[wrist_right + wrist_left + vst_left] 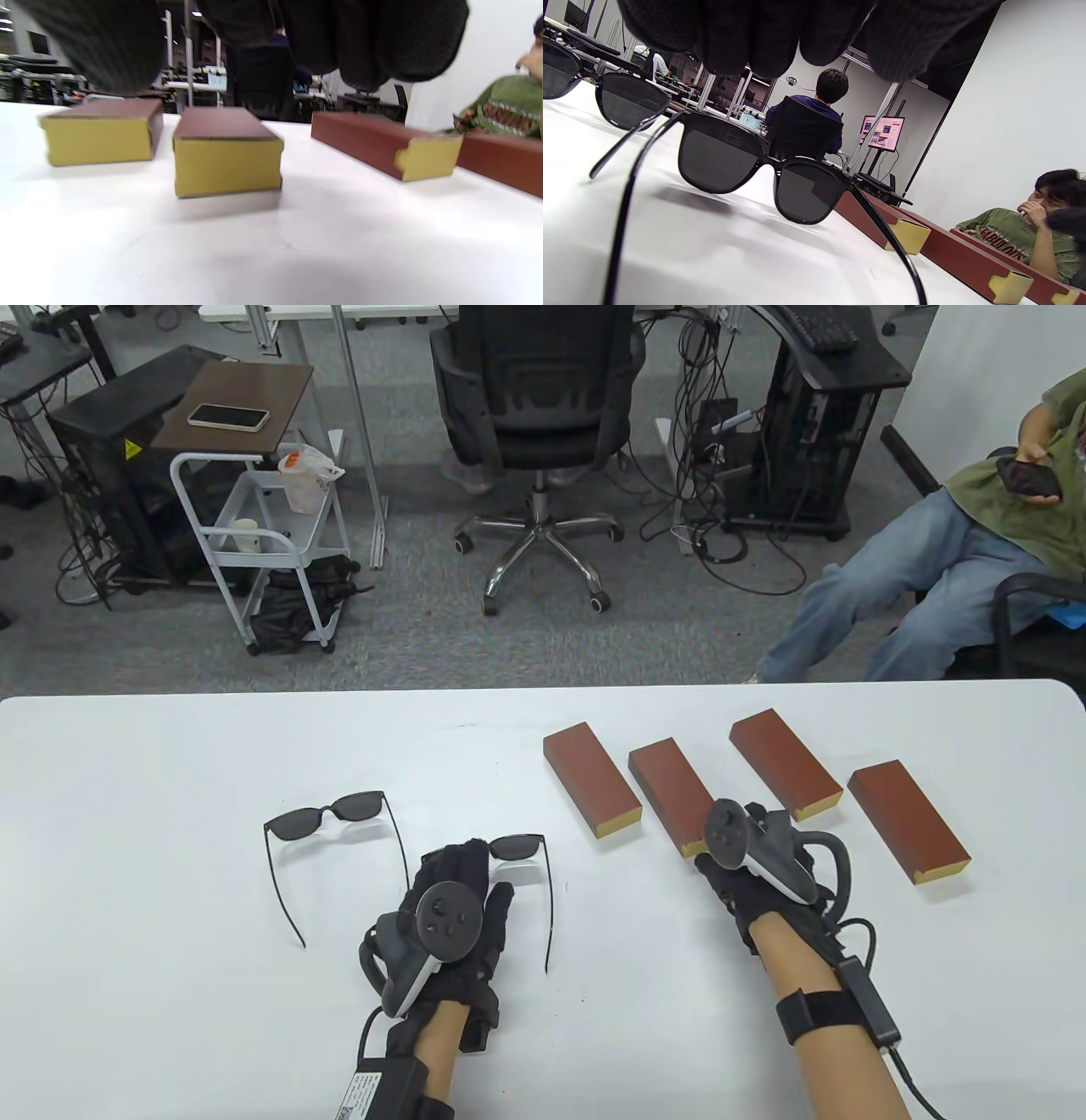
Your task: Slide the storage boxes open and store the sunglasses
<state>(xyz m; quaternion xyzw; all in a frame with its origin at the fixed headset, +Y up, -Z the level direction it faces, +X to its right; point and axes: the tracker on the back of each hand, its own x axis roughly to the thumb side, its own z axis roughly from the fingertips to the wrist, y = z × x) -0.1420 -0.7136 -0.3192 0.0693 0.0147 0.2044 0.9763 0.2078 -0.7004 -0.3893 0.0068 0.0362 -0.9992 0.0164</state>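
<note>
Two pairs of black sunglasses lie on the white table [170, 831] with their arms unfolded. One pair [327, 819] lies free at the left. My left hand [458, 861] hovers over the other pair [519, 848], covering its left lens; in the left wrist view the fingers [763, 34] hang just above that pair [755, 169] without gripping it. Four closed red-brown sliding boxes with yellow ends lie in a row at the right. My right hand [711, 867] sits at the near end of the second box [666, 785], fingers [373, 38] above the table and empty.
The first box [590, 782], third box [785, 762] and fourth box [906, 819] lie slanted side by side. Beyond the table's far edge are an office chair [539, 407], a cart [254, 526] and a seated person [933, 577] at the right.
</note>
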